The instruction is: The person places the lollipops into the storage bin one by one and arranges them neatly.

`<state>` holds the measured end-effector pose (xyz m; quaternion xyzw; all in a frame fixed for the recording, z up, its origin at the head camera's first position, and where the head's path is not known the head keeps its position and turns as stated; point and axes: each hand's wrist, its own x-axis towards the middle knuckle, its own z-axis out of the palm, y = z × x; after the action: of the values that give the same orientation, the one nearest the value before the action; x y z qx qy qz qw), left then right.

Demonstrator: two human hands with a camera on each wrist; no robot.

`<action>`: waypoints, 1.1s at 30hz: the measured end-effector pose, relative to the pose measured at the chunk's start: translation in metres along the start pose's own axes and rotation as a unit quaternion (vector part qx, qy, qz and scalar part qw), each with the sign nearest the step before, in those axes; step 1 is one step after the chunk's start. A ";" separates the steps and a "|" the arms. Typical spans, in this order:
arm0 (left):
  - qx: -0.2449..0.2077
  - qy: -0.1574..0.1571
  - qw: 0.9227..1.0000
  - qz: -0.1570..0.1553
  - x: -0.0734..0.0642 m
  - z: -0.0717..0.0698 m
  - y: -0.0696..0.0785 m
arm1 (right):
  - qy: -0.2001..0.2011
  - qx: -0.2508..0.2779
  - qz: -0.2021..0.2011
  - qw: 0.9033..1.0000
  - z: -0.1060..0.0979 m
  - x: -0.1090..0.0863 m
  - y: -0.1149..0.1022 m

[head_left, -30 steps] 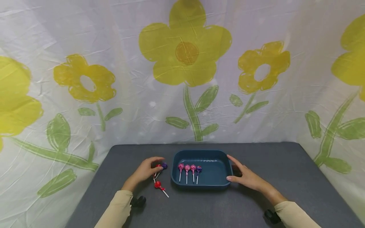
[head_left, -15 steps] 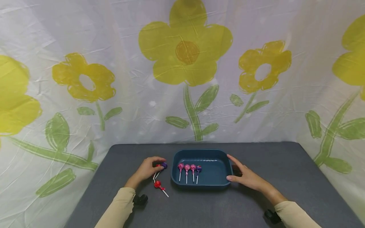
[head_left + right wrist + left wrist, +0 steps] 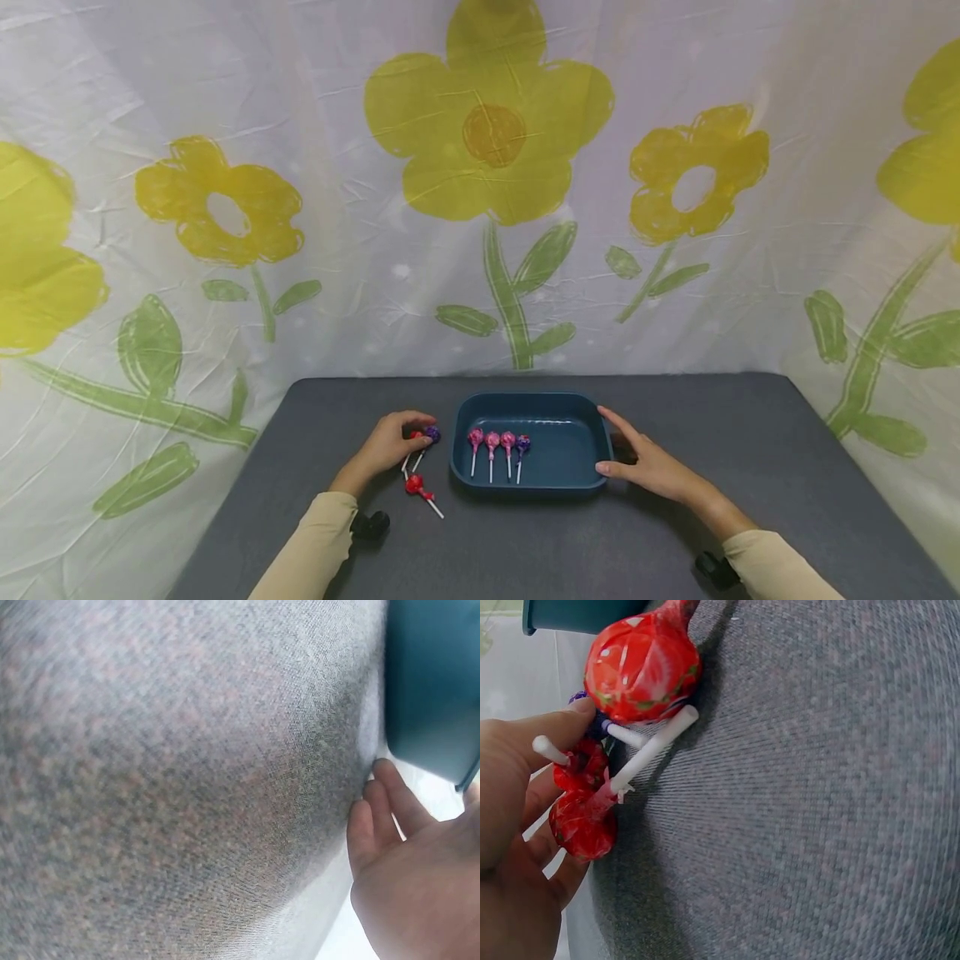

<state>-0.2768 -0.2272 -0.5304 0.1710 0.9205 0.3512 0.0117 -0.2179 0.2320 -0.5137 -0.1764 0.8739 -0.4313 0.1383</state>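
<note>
In the head view, the left hand (image 3: 386, 442) reaches in from the left over the grey table (image 3: 525, 550), back of the hand upward, thumb and forefinger pinching the head of the loose purple lollipop (image 3: 432, 434); a little red shows beneath the palm, and the near red lollipop (image 3: 415, 485) lies just beside it, stick angled toward the person; the blue tray (image 3: 562, 493) sits to the right, with three pink lollipops (image 3: 492, 442) and the boxed purple lollipop (image 3: 522, 444) in a row in its left part, sticks toward the person; the right hand (image 3: 648, 471) spans the tray's right end, thumb at the near corner, forefinger stretched to the far one.

The left wrist view shows what the palm covers from above: two red lollipops (image 3: 585, 825) within the curve of the hand, whether gripped I cannot tell; the thumb tip meets the loose purple lollipop, mostly hidden here; the near red lollipop looms beside them, and a corner of the tray shows at the top.

The right wrist view adds three fingers (image 3: 361, 829) that the head view hides; they extend loosely just beside the tray's outer wall.
</note>
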 end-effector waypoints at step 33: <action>-0.009 0.026 0.998 -0.058 0.001 0.001 0.009 | 0.009 0.000 -0.001 1.000 0.001 -0.001 -0.001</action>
<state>-0.2752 -0.2202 -0.5253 0.1085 0.9255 0.3629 0.0097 -0.2164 0.2311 -0.5139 -0.1731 0.8751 -0.4329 0.1296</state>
